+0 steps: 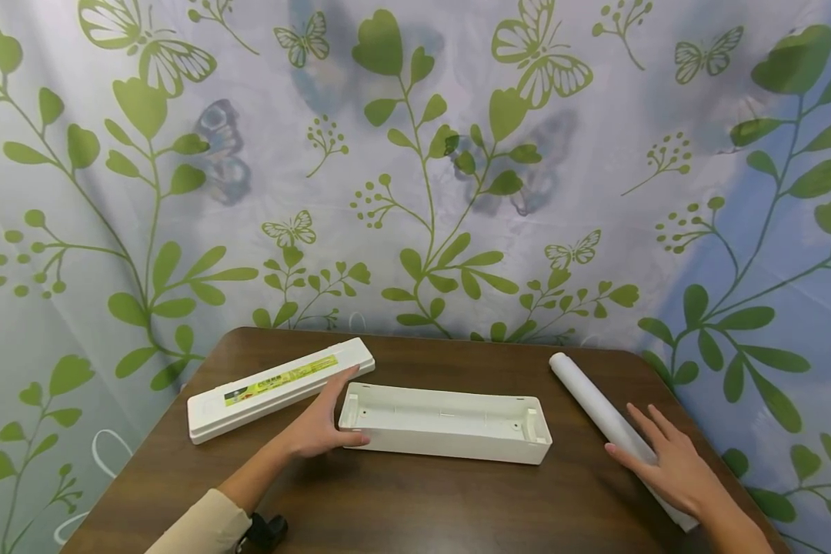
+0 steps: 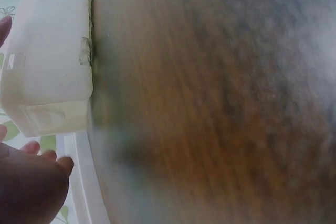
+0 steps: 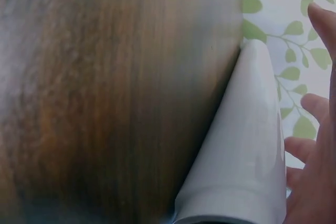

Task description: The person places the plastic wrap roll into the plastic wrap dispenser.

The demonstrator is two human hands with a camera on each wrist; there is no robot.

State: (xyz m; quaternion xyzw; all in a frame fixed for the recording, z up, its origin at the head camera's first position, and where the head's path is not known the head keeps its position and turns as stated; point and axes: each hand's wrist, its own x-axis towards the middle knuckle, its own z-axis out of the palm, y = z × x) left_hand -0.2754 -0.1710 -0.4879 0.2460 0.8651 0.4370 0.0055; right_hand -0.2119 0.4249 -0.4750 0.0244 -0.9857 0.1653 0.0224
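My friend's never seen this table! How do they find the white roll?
Start at the brown table and go to its right side, by the person's right hand. The long white roll lies slanted there. Unlike the open white box and the flat labelled piece, it's round like a tube.

This looks like a small curtained-off corner with a homely air; which room it belongs to cannot be told. Fabric (image 1: pixel 415 185) printed with green leaves and butterflies hangs beyond the far, left and right edges of a wood-grain bench (image 1: pixel 415 504). A white roll (image 1: pixel 598 408) and plastic box (image 1: pixel 450 445) on it look like household goods.
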